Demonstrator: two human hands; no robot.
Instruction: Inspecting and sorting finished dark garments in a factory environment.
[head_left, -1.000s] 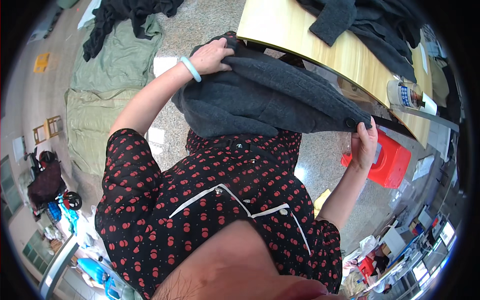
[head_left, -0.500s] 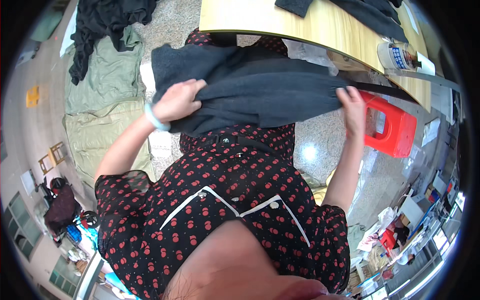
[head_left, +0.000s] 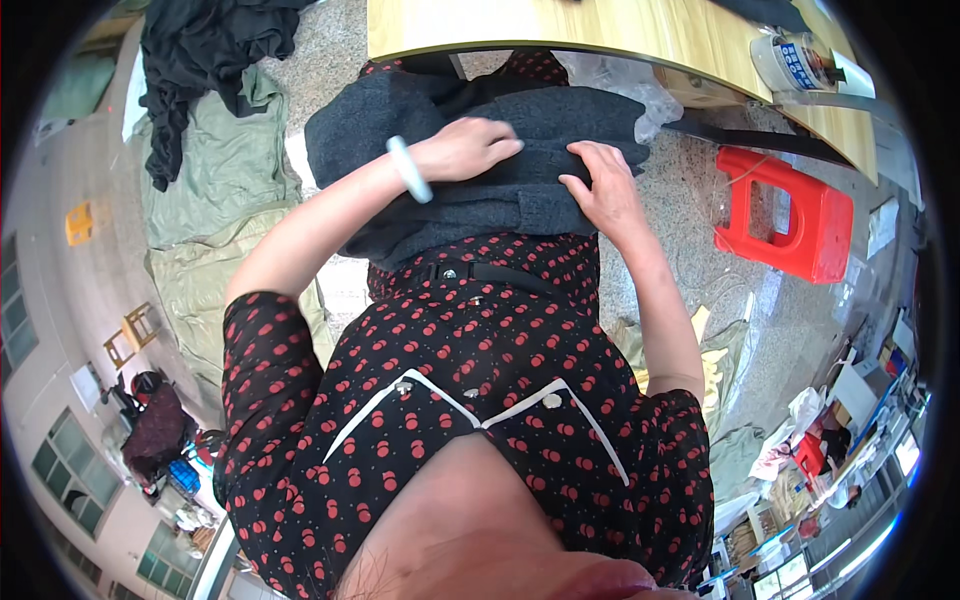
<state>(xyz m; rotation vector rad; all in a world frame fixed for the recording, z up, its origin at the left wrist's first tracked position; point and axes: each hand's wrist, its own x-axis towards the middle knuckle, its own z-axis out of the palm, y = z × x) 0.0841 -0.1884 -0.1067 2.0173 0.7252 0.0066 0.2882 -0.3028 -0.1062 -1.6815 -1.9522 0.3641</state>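
On my feed, the dark grey garment (head_left: 545,180) lies across the person's lap, just short of the table (head_left: 560,25), with both hands on it. The left hand (head_left: 465,150) lies over the middle of the cloth, its fingers pointing right; the right hand (head_left: 608,190) rests on the right part, thumb parted from the fingers. The two are near each other but not touching.

I judge the handling to be partway along. The cloth is already gathered into a layered heap of lengthwise folds. What is left unsettled, to my eye, is the uneven ridging between the hands and the loose bulge on the left; it is neither flat nor neatly squared.

I can't tell whether the left fingers pinch the fabric or merely press it, because their tips are blurred and the palm is turned away. The garment's underside and lower layers are hidden from me, so I can't make out its sleeves or collar. The dark cloth (head_left: 765,12) on the table is cut off at the top, as is the black clothing (head_left: 205,45) on the left.
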